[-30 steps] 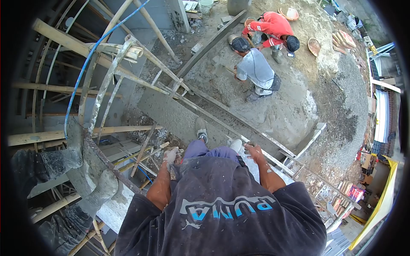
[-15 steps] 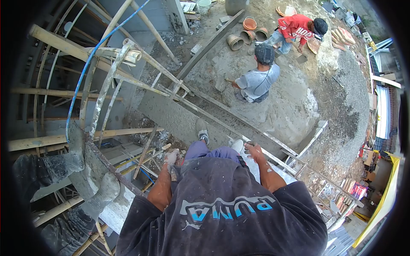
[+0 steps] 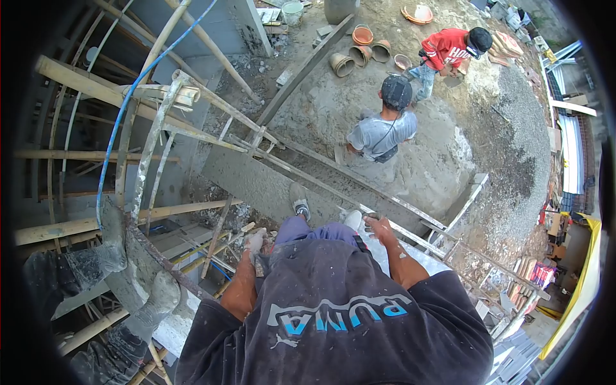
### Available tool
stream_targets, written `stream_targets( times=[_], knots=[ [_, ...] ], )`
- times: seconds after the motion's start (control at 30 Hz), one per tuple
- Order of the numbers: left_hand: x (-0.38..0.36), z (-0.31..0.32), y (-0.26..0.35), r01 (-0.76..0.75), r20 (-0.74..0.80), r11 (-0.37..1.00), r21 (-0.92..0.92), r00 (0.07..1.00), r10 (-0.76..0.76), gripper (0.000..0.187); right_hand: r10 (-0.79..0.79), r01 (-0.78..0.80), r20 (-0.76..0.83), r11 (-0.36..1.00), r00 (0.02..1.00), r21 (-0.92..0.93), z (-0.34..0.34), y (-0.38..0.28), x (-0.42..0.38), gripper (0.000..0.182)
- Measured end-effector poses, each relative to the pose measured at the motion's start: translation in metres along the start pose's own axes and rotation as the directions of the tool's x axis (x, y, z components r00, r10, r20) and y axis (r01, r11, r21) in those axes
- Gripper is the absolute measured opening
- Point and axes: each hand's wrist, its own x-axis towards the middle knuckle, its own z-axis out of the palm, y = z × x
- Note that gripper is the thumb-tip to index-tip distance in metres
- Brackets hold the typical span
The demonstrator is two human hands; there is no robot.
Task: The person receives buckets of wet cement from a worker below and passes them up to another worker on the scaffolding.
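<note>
Hanging beside my left thigh is my left hand (image 3: pixel 255 240), coated in pale cement. A small greyish patch shows under it, and I cannot make out whether it is held. My right hand (image 3: pixel 380 227) hangs by my right knee with loosely bent fingers and nothing visible in them. Close to it are my right white shoe (image 3: pixel 353 220) and a long pale timber rail (image 3: pixel 401 230). My left shoe (image 3: pixel 301 208) stands on a grey cement-covered ledge (image 3: pixel 250 176). My dark shirt (image 3: pixel 333 276) fills the lower middle.
Bamboo poles (image 3: pixel 83 80) and a blue hose (image 3: pixel 128 96) cross the left side. Another person's muddy boots (image 3: pixel 163 292) stand on a board there. Below, a person in grey (image 3: pixel 385 131) and one in red (image 3: pixel 449 51) work near several buckets (image 3: pixel 362 35) and gravel (image 3: pixel 520 141).
The person in red has risen from a bent posture. The person in grey has drawn their arm in. My view has shifted slightly; my hands stay nearly in place.
</note>
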Motion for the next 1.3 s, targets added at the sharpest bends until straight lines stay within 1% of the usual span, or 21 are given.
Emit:
stream_targets(
  times=[0.07, 0.17, 0.27, 0.37, 0.47, 0.57, 0.67, 0.77, 0.87, 0.97, 1.07, 1.17, 1.3],
  knots=[
    [0.006, 0.0, -0.001, -0.006, 0.001, 1.0, 0.001, 1.0, 0.006, 0.025, 0.004, -0.004, -0.005, 1.0, 1.0, -0.002, -0.001, -0.001, 0.0, 0.047],
    [-0.013, 0.003, 0.017, 0.056, 0.021, 0.993, 0.102, 0.998, -0.058, 0.025, 0.011, -0.01, -0.028, 1.0, 1.0, 0.025, 0.0, -0.005, -0.005, 0.047],
    [-0.021, 0.009, 0.024, 0.057, 0.013, 0.998, 0.009, 0.998, -0.057, 0.025, -0.003, 0.003, -0.001, 1.0, 1.0, 0.023, -0.003, -0.001, 0.0, 0.049],
    [-0.04, 0.014, 0.042, 0.086, 0.016, 0.993, 0.077, 0.996, -0.087, 0.029, 0.004, -0.004, -0.013, 0.999, 1.0, 0.035, -0.003, -0.001, 0.001, 0.048],
    [-0.032, 0.013, 0.043, 0.094, 0.035, 0.986, 0.139, 0.994, -0.1, 0.029, -0.011, 0.012, -0.03, 0.999, 0.999, 0.034, -0.004, 0.0, -0.002, 0.046],
    [0.0, 0.008, 0.023, 0.05, 0.025, 0.995, 0.088, 0.998, -0.053, 0.029, -0.016, 0.017, -0.023, 0.998, 1.0, 0.056, -0.005, 0.003, -0.003, 0.044],
    [0.011, 0.007, 0.015, 0.055, 0.037, 0.998, 0.033, 0.998, -0.056, 0.028, 0.012, -0.011, -0.027, 0.999, 1.0, 0.041, -0.005, 0.003, -0.003, 0.044],
    [-0.015, 0.016, 0.029, 0.058, 0.002, 0.997, 0.05, 0.998, -0.058, 0.027, 0.009, -0.008, -0.029, 1.0, 1.0, 0.027, -0.006, 0.003, -0.002, 0.044],
    [-0.013, 0.017, 0.026, 0.051, -0.02, 0.997, 0.052, 0.999, -0.05, 0.022, 0.003, -0.002, -0.02, 0.999, 1.0, 0.041, -0.008, 0.01, 0.007, 0.044],
    [-0.018, 0.019, 0.028, 0.043, -0.003, 0.999, 0.019, 0.999, -0.043, 0.022, -0.011, 0.012, -0.028, 0.999, 1.0, 0.032, -0.008, 0.004, 0.003, 0.044],
    [-0.011, 0.015, 0.025, 0.061, -0.005, 0.997, 0.048, 0.998, -0.061, 0.023, -0.013, 0.014, -0.025, 0.999, 1.0, 0.031, -0.009, 0.003, 0.004, 0.045],
    [-0.014, 0.015, 0.025, 0.027, 0.038, 1.0, -0.007, 0.999, -0.027, 0.026, -0.004, 0.005, -0.012, 0.999, 1.0, 0.039, -0.011, 0.0, 0.003, 0.045],
    [-0.023, 0.019, 0.029, 0.058, 0.005, 0.998, 0.037, 0.998, -0.059, 0.023, -0.018, 0.018, -0.028, 1.0, 0.999, 0.025, -0.01, -0.003, 0.0, 0.046]
  ],
)
